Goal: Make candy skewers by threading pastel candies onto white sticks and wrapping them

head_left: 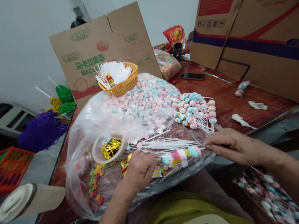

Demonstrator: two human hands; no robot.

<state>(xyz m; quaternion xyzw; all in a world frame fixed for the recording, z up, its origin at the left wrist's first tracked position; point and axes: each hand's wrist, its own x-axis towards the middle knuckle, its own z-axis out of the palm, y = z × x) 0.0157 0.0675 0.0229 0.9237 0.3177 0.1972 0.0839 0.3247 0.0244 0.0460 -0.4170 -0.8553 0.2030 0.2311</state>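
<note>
A candy skewer, with pink, white, yellow and blue pieces threaded on a white stick, lies level between my hands. The fingers of my left hand are closed at its left end. My right hand pinches the stick's bare right end. Just beyond the skewer lie loose white sticks on a clear plastic bag. Pastel candies spread over the bag behind them. Finished candy skewers are piled at the right. Coloured candy rings lie left of my left hand, near a yellow packet.
A white bowl holds gold ties. Behind it, an orange basket carries many white sticks. A lidded paper cup is at the left. Cardboard boxes stand behind; a phone lies back right. A box of wrapped candies is low right.
</note>
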